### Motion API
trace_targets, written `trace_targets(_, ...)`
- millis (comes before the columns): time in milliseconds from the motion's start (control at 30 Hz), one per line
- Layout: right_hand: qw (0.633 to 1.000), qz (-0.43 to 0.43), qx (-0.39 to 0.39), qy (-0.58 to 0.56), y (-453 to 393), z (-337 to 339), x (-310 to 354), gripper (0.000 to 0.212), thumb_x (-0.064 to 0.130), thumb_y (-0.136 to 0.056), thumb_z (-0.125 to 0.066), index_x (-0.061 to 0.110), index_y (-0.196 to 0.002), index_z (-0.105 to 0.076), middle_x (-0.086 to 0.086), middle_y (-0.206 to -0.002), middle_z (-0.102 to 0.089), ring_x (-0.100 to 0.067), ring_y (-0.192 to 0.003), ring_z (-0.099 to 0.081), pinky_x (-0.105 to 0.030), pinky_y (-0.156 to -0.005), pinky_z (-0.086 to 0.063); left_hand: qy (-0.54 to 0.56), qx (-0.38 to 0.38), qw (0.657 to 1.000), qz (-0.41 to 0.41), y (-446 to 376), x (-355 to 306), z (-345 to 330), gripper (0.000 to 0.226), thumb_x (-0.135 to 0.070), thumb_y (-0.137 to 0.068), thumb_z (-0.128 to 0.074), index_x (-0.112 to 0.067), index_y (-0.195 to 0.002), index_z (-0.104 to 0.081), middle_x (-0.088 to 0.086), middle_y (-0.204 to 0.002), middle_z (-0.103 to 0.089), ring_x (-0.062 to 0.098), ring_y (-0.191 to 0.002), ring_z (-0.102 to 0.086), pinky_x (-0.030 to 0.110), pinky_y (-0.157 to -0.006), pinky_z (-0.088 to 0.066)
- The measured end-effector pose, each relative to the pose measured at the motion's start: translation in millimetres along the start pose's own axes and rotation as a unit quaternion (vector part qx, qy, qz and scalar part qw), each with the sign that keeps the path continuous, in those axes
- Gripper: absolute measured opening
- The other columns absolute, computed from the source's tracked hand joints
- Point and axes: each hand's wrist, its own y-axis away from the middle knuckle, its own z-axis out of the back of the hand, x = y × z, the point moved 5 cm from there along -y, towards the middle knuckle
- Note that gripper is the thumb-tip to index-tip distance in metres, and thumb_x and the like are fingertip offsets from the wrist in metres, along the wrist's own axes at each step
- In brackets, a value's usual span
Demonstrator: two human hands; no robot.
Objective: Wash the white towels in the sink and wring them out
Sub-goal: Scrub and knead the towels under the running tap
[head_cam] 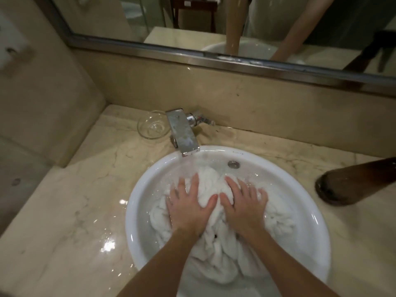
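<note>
Fingers of both hands lie spread and flat on the white towels (216, 249), pressing the bunched wet cloth down; neither grip curls round it. How many towels make up the heap cannot be told, and the drain beneath is hidden. Left hand (189, 205) and right hand (244, 205) sit side by side, thumbs nearly touching, forearms reaching in from the bottom edge. The towels fill the sink (137, 213), under the faucet (183, 133). A glass dish (153, 127) stands beside the faucet on the counter (64, 221). A blurred dark object (353, 183) enters from the right. Above, the mirror (128, 16) reflects the arms.
</note>
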Motion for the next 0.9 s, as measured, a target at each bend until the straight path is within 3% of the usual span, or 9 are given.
trace_targets(67, 0.992, -0.038, -0.025, -0.117, -4.2, 18.5, 8.2, 0.06, 0.06, -0.081, -0.035, 0.035, -0.13, -0.059, 0.003, -0.139, -0.05, -0.022, -0.135, -0.042, -0.046, -0.112, -0.022, 0.01, 0.026, 1.0, -0.012, 1.5, 2.1, 2.6, 0.093, -0.09, -0.073, -0.015, -0.047, -0.154, 0.0, 0.0, -0.166, -0.001, 0.033, -0.15, -0.006, 0.052, -0.12, -0.008)
trace_targets(133, 0.965, -0.048, -0.078, -0.247, -14.9, 44.0, 23.0, 0.046, 0.034, -0.081, -0.057, 0.022, -0.125, -0.062, 0.001, -0.131, -0.051, -0.023, -0.126, -0.049, -0.036, -0.105, -0.034, 0.026, 0.056, 0.998, -0.027, 0.5, 5.6, 6.5, 0.093, -0.091, -0.074, -0.023, -0.048, -0.153, 0.003, -0.005, -0.166, 0.006, 0.033, -0.151, -0.002, 0.052, -0.121, -0.006)
trace_targets(200, 0.921, -0.047, -0.056, -0.383, -36.3, 66.0, 48.4, 0.051, 0.011, -0.09, -0.06, 0.014, -0.14, -0.051, -0.002, -0.14, -0.049, -0.021, -0.127, -0.051, -0.027, -0.103, -0.037, 0.054, 0.102, 0.993, -0.035, -2.0, 9.7, 11.2, 0.095, -0.091, -0.074, -0.034, -0.052, -0.151, 0.005, -0.011, -0.164, 0.014, 0.032, -0.152, 0.005, 0.053, -0.121, -0.001)
trace_targets(300, 0.866, -0.064, 0.025, -0.496, -70.7, 89.6, 83.8, 0.062, 0.01, -0.097, -0.052, 0.016, -0.155, -0.032, 0.0, -0.157, -0.038, -0.01, -0.133, -0.044, -0.036, -0.116, -0.035, 0.126, 0.155, 0.979, -0.04, -6.1, 14.6, 14.5, 0.098, -0.088, -0.071, -0.049, -0.058, -0.149, 0.001, -0.02, -0.161, 0.019, 0.03, -0.151, 0.01, 0.053, -0.121, 0.003)
trace_targets(500, 0.843, -0.072, 0.049, -0.531, -88.9, 105.3, 107.5, 0.062, 0.007, -0.096, -0.051, 0.02, -0.154, -0.033, 0.008, -0.142, -0.043, -0.012, -0.114, -0.059, -0.046, -0.108, -0.046, 0.243, 0.187, 0.951, -0.042, -8.3, 12.2, 22.1, 0.095, -0.067, -0.076, -0.071, -0.052, -0.151, -0.015, -0.02, -0.161, 0.014, 0.011, -0.148, 0.007, 0.034, -0.115, 0.002)
trace_targets(600, 0.844, -0.072, 0.036, -0.53, -91.2, 100.8, 106.4, 0.058, 0.006, -0.096, -0.052, 0.024, -0.149, -0.041, 0.009, -0.136, -0.044, 0.001, -0.098, -0.057, -0.046, -0.105, -0.049, 0.228, 0.165, 0.959, -0.034, -16.7, 17.2, 15.2, 0.1, -0.076, -0.068, -0.07, -0.055, -0.149, -0.015, -0.017, -0.162, 0.012, 0.013, -0.148, 0.018, 0.041, -0.116, 0.015)
trace_targets(700, 0.855, -0.066, 0.024, -0.514, -90.5, 98.1, 104.8, 0.058, 0.006, -0.094, -0.054, 0.026, -0.147, -0.045, 0.011, -0.134, -0.046, -0.002, -0.085, -0.058, -0.047, -0.102, -0.051, 0.216, 0.177, 0.96, -0.021, -20.3, 18.3, 9.8, 0.104, -0.076, -0.067, -0.071, -0.053, -0.15, -0.014, -0.015, -0.163, 0.012, 0.014, -0.149, 0.02, 0.041, -0.115, 0.019)
trace_targets(833, 0.853, -0.076, 0.016, -0.517, -87.9, 95.9, 105.9, 0.063, 0.003, -0.092, -0.052, 0.027, -0.149, -0.044, 0.007, -0.141, -0.048, -0.031, -0.11, -0.063, -0.049, -0.096, -0.052, 0.189, 0.16, 0.969, -0.024, -23.1, 18.7, 8.2, 0.106, -0.082, -0.065, -0.066, -0.053, -0.15, -0.011, -0.016, -0.163, 0.014, 0.015, -0.149, 0.022, 0.04, -0.113, 0.021)
trace_targets(900, 0.857, -0.066, 0.003, -0.512, -83.7, 96.3, 107.6, 0.061, 0.007, -0.09, -0.056, 0.026, -0.147, -0.046, 0.01, -0.134, -0.054, -0.026, -0.112, -0.065, -0.048, -0.099, -0.053, 0.174, 0.156, 0.972, -0.023, -24.4, 19.4, 4.7, 0.107, -0.085, -0.063, -0.064, -0.053, -0.15, -0.01, -0.017, -0.163, 0.014, 0.019, -0.149, 0.022, 0.046, -0.116, 0.019)
